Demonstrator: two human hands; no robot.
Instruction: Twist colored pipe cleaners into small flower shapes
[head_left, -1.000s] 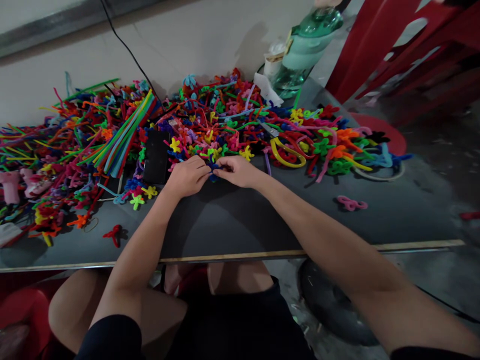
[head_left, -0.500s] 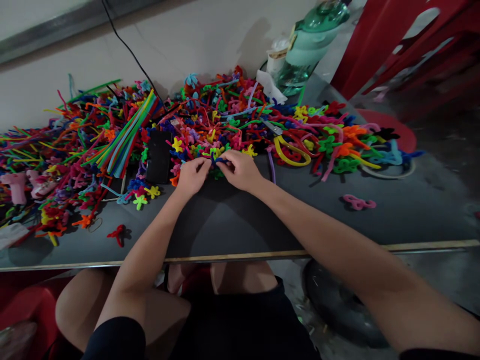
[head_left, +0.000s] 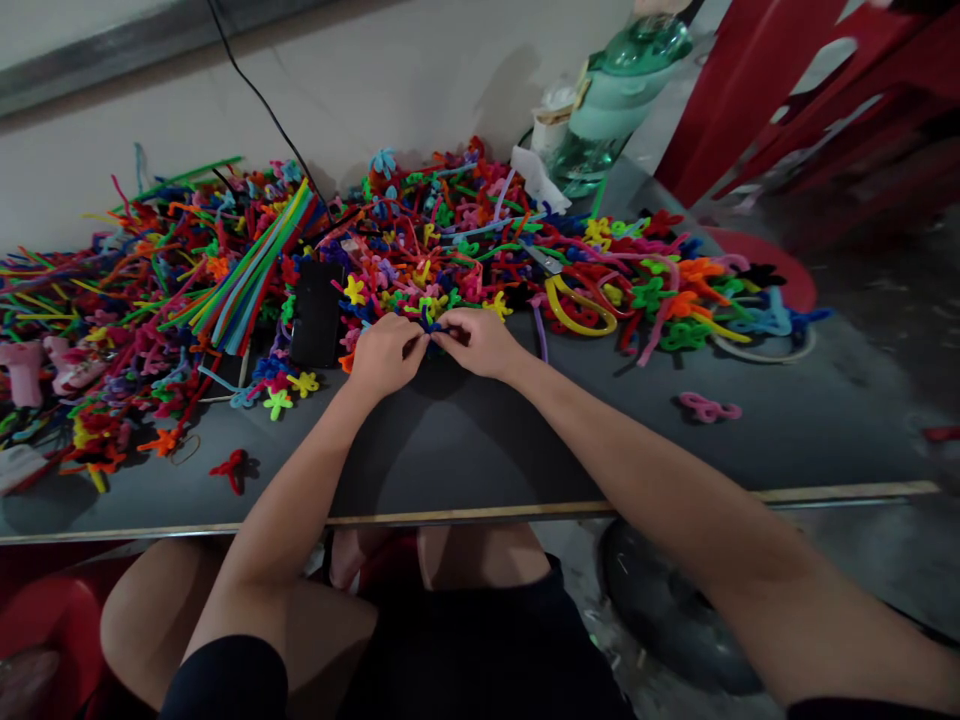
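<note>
We pinch blue pipe cleaner piece [head_left: 432, 325] between left hand [head_left: 386, 355] and right hand [head_left: 480, 342], both clamped on it. Keep fingertips close, twist tight, clear of heap [head_left: 420, 260] at 12 o'clock on desk [head_left: 465, 450].

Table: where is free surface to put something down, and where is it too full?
Bare table lies between the hands and the front edge, and right of the pink piece. The pipe-cleaner pile crowds the back, where left hand and right hand pinch a blue piece.
</note>
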